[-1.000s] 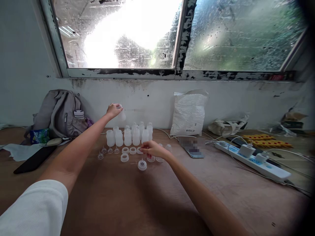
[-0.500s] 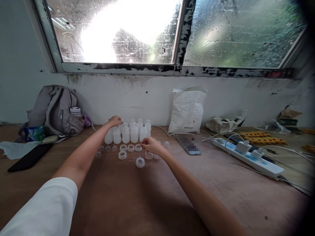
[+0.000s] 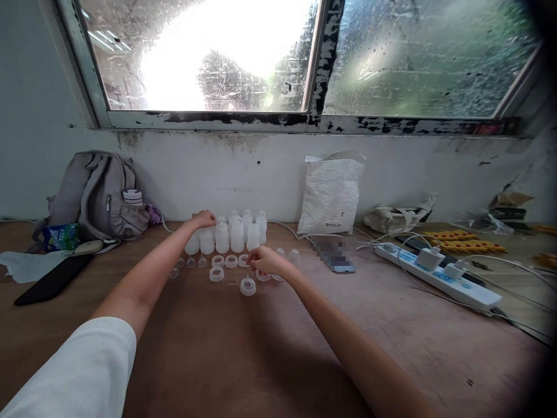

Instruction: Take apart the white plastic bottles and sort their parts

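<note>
My left hand [image 3: 203,219] reaches to the back left of a group of frosted baby bottles [image 3: 221,239], its fingers curled together at the top of one bottle [image 3: 206,240]; that bottle's neck is hidden. My right hand [image 3: 264,260] is in front of the bottles, thumb and fingers pinched at the tip of a clear nipple that rises from a collar ring [image 3: 248,287] on the table. Several other collar rings [image 3: 216,274] lie between the hands. Small clear nipples [image 3: 202,262] sit at the left, and domed clear caps [image 3: 295,257] stand at the right, partly behind my right hand.
A grey backpack [image 3: 102,194] and a black flat case [image 3: 54,280] are on the left. A white plastic bag [image 3: 331,194] leans against the wall. Right of it lie a phone [image 3: 343,268], a power strip [image 3: 474,295] with cables, and yellow parts [image 3: 467,244].
My left hand has lowered slightly onto the bottle top. My right hand has also dropped a little, towards the collar ring with the nipple. The other things have stayed put.
</note>
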Demonstrator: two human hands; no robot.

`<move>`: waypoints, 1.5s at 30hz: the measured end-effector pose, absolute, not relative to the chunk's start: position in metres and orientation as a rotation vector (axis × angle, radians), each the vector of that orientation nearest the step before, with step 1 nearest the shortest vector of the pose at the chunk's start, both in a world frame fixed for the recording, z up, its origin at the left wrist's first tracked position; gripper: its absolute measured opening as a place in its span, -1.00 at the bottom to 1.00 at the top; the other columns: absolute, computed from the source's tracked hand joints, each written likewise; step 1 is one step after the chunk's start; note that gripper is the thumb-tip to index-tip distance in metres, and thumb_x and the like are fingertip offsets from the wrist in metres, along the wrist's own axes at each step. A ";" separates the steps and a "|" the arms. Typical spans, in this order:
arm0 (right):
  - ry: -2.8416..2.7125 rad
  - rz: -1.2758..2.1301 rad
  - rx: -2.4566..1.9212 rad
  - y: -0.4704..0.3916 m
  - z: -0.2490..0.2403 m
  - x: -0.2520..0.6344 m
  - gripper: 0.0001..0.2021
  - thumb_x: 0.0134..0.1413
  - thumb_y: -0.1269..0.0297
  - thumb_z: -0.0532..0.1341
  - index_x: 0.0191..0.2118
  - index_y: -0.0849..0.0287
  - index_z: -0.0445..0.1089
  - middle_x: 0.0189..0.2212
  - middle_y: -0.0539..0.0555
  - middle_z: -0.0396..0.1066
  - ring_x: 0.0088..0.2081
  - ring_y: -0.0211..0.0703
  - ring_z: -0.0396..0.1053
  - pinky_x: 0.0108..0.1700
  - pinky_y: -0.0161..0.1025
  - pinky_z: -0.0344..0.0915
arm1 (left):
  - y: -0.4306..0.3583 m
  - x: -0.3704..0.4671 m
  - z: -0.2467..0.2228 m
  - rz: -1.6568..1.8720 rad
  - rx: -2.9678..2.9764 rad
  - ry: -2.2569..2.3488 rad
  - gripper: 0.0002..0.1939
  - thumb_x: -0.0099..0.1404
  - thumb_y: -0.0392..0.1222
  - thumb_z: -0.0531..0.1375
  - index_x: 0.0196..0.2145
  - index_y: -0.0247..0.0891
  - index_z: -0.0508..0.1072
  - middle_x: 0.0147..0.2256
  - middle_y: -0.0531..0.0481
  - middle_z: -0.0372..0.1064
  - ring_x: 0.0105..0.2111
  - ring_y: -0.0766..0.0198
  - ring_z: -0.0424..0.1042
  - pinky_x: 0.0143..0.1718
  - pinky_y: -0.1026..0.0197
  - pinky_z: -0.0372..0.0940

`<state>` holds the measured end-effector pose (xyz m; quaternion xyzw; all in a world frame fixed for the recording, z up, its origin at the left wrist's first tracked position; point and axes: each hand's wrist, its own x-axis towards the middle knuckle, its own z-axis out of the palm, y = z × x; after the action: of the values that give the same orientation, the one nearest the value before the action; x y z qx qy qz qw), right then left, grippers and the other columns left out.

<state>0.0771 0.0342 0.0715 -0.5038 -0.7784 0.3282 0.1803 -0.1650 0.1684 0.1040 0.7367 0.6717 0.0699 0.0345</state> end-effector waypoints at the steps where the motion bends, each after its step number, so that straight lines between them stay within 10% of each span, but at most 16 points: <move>1: -2.207 0.947 -1.422 0.034 0.070 0.076 -0.93 -0.15 0.45 0.13 -0.48 0.23 0.35 -0.66 -0.04 0.33 -0.74 -0.41 0.17 -0.69 -0.46 0.07 | 0.168 -0.166 0.104 0.211 2.271 2.066 -0.72 0.01 -0.07 0.09 -0.31 -0.14 0.46 -0.19 -0.05 0.40 -0.16 0.05 0.32 -0.14 0.04 0.16; 15: -2.316 1.079 -1.343 0.028 0.069 0.072 -0.75 -0.14 0.12 0.20 -0.59 0.21 0.30 -0.68 0.01 0.32 -0.73 -0.34 0.19 -0.69 -0.39 0.08 | 0.158 -0.169 0.108 0.436 2.291 2.047 -0.69 0.11 0.02 0.05 -0.34 -0.18 0.49 -0.24 -0.13 0.40 -0.17 -0.03 0.32 -0.15 -0.10 0.13; 26: -2.585 0.914 -1.460 0.017 0.072 0.065 -0.79 -0.33 0.38 0.27 -0.42 0.19 0.30 -0.74 -0.11 0.22 -0.76 -0.35 0.16 -0.69 -0.40 0.10 | 0.059 -0.134 0.088 1.640 2.271 1.679 -0.62 0.31 -0.17 -0.22 -0.32 -0.29 0.36 -0.25 -0.07 0.29 -0.17 0.26 0.25 -0.09 0.20 0.13; 34: -2.460 0.819 -1.371 0.020 0.061 0.058 -0.80 -0.20 0.32 0.23 -0.36 0.20 0.27 -0.63 -0.07 0.27 -0.70 -0.41 0.17 -0.66 -0.44 0.09 | -0.019 -0.114 0.010 1.257 2.145 1.178 -0.72 0.15 -0.13 0.10 -0.15 -0.20 0.28 -0.15 -0.06 0.27 -0.19 0.26 0.29 -0.20 0.23 0.22; 45: -1.448 1.632 -0.781 0.019 0.007 0.029 -0.72 -0.23 0.23 0.23 -0.34 0.21 0.21 -0.65 -0.09 0.28 -0.66 -0.35 0.26 -0.61 -0.38 0.26 | -0.009 -0.123 0.001 1.314 1.762 1.099 -0.62 0.03 -0.14 0.21 -0.18 -0.25 0.27 -0.22 -0.09 0.35 -0.26 0.23 0.39 -0.19 0.18 0.31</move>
<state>0.0291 0.0187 0.0069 -0.3088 -0.5727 0.6452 0.4004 -0.1234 -0.0093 0.0008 0.6754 0.4213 0.5038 0.3356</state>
